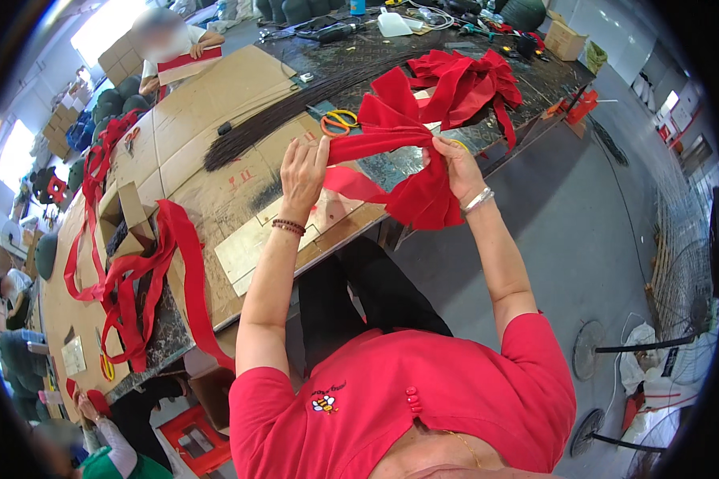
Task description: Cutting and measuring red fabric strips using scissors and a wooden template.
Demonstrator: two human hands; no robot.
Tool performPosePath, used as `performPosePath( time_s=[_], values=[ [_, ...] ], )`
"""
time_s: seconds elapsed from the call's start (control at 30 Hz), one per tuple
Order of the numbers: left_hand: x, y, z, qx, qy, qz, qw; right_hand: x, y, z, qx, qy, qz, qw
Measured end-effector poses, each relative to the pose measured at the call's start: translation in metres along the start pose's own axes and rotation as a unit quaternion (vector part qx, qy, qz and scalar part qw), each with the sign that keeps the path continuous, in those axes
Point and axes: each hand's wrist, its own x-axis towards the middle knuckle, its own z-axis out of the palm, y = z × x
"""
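A big red velvet ribbon bow (411,120) is held up above the table's front edge, its loops fanned out above and below the middle. My right hand (458,169) pinches the bow at its gathered centre. My left hand (303,172) is closed round a length of the same ribbon, stretched leftward from the centre. A loose ribbon tail hangs between the two hands. Scissors with orange and yellow handles (339,121) lie just beyond my left hand. Further red bows (475,84) are piled on the table behind the held one.
Long dark wires (295,108) lie in a bundle across the cardboard-covered table (208,88). Loose red ribbon (188,239) and an open carton (128,219) are at the left. Two other people work at the far left and lower left. A white jug (393,24) stands at the back.
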Motion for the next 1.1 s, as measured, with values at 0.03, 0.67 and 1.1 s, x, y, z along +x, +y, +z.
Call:
performPosePath(
  time_s=[0.03, 0.67, 1.1],
  values=[
    [-0.007, -0.001, 0.004, 0.009, 0.015, 0.022, 1.0, 0.001, 0.001, -0.003, 0.021, -0.016, 0.0, 1.0],
    [-0.086, 0.087, -0.013, -0.231, -0.14, 0.075, 0.96, 0.095, -0.2, -0.164, -0.328, -0.197, 0.141, 0.913],
    [-0.096, 0.094, -0.001, -0.263, -0.203, -0.058, 0.941, 0.309, -0.159, -0.211, -0.847, 0.191, -0.173, 0.466]
  ],
)
